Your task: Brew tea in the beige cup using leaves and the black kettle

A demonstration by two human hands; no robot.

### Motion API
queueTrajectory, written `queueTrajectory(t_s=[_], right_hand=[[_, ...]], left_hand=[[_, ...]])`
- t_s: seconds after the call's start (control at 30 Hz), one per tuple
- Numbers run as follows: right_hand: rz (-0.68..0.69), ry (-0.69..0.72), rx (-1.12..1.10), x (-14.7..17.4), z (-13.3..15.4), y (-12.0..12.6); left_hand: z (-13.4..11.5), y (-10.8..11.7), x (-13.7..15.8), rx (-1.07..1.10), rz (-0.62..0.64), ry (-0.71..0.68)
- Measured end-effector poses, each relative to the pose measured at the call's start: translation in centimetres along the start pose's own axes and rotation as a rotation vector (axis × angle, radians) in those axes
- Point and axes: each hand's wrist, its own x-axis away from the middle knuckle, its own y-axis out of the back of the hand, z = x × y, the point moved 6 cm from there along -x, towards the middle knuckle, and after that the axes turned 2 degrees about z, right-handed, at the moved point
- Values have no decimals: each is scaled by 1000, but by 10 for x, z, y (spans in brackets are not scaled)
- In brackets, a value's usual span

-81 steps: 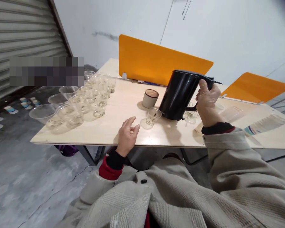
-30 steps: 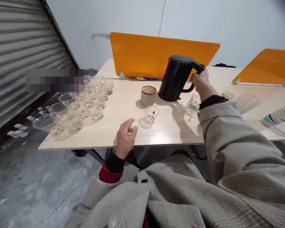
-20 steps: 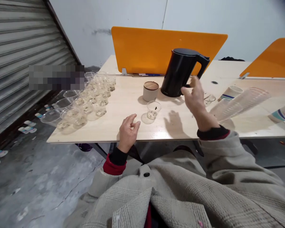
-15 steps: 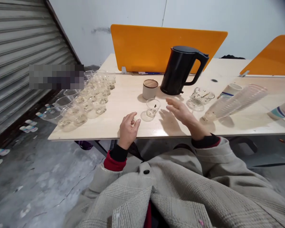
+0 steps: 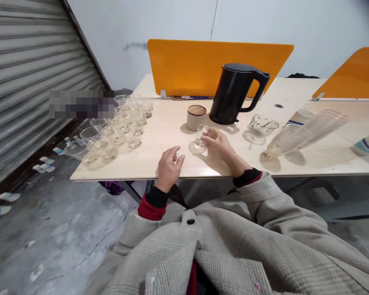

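Observation:
My right hand point(image 5: 219, 144) has its fingers on the right side of a small clear plastic cup point(image 5: 199, 138), partly covering it. The cup is at or just above the tabletop; I cannot tell which. My left hand point(image 5: 169, 166) is at the table's front edge, fingers loosely apart, holding nothing. Just behind the cup stands a pale canister point(image 5: 196, 119) with a wooden lid. A black electric kettle point(image 5: 233, 92) is behind my right hand. To the right sits a clear ribbed glass bowl point(image 5: 262, 126) with dark bits inside.
Several clear cups point(image 5: 123, 131) with dark bits at their bottoms crowd the table's left end. A stack of clear cups point(image 5: 310, 131) lies on the right, near paper cups point(image 5: 367, 143). Orange dividers point(image 5: 184, 65) stand at the back. More paper cups point(image 5: 46, 164) are on the floor.
My right hand has moved left from beside the cup and taken hold of it. My left hand has barely moved. The view has shifted slightly.

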Motion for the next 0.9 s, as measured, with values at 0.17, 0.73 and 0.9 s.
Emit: queueTrajectory(t_s=[0.17,0.73,0.9], right_hand=[[174,-149,-79,6,4,-3],[186,88,168,4,-9,-19],[225,6,124,5,-11,-19]], left_hand=[[0,-1,1,2,-1,-1],[-4,2,1,6,-12,-14],[-4,2,1,2,-6,-11]])
